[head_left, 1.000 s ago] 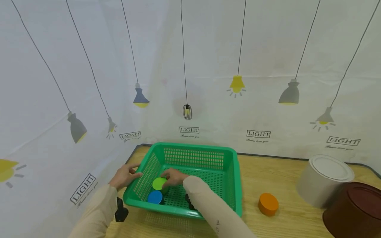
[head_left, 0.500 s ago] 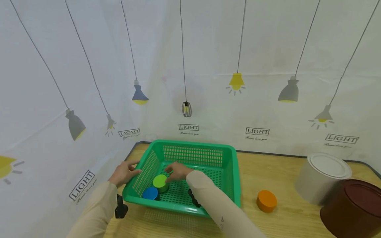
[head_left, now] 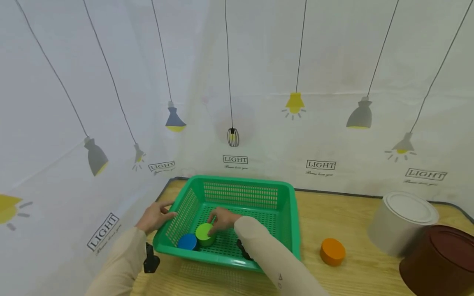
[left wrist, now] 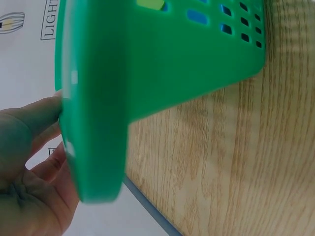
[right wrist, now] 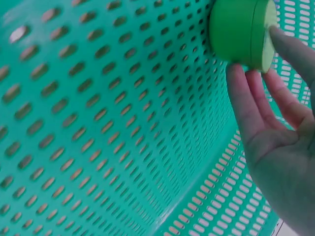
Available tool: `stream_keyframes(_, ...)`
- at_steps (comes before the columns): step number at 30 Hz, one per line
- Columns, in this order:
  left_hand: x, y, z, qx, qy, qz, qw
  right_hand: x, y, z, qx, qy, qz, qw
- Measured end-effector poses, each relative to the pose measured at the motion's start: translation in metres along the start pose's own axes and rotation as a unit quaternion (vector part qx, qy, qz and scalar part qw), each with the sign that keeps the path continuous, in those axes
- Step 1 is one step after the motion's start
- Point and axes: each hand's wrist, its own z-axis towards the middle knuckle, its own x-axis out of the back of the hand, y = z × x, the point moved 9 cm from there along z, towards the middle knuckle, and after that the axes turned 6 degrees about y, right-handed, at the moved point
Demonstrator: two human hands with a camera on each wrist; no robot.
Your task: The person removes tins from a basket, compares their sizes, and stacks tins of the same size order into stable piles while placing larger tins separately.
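Note:
Inside the green plastic basket (head_left: 244, 261), a light green round lidded box (head_left: 204, 232) stands on the slotted floor near the left side. My right hand (head_left: 223, 220) reaches in from the right and holds this box, thumb at its lid edge and fingers against its side in the right wrist view. Close beside it, nearer the front left corner, is a blue round box (head_left: 187, 241). My left hand (head_left: 152, 218) grips the basket's left rim; the left wrist view shows the thumb and fingers (left wrist: 49, 164) at the rim (left wrist: 98, 123), partly hidden behind it.
An orange round box (head_left: 332, 251) stands on the wooden table (head_left: 311, 218) right of the basket. Farther right are a white tub (head_left: 401, 222) and a dark brown tub (head_left: 440, 259). A curtain (head_left: 259, 49) printed with lamps hangs behind the table.
The light green box has shifted slightly right and the blue one slightly left, away from each other. My right hand's fingers spread off the green box, then took hold of it again. My left hand stayed.

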Motion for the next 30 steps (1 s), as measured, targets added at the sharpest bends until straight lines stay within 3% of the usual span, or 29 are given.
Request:
stream_keyframes(5,0.000,0.002,-0.002,0.005,-0.001,-0.002,1.0000,-0.002,0.005,-0.006,-0.008,-0.018,0.009,1.000)
stream_keyframes(11,0.002,0.003,-0.003,0.003,0.002,-0.004,1.0000,-0.015,-0.006,-0.005,0.036,-0.056,-0.038,0.997)
stream_keyframes(18,-0.002,0.004,0.000,-0.003,0.001,0.000,1.0000,-0.015,-0.005,-0.007,0.030,-0.052,-0.057,0.997)
stream_keyframes(23,-0.004,0.002,0.000,-0.006,0.003,0.002,1.0000,-0.004,-0.004,-0.013,0.027,-0.056,-0.030,0.998)
stream_keyframes(30,-0.001,0.000,0.000,-0.013,0.002,0.009,0.9999,0.038,-0.025,-0.034,0.066,-0.030,0.030,0.997)
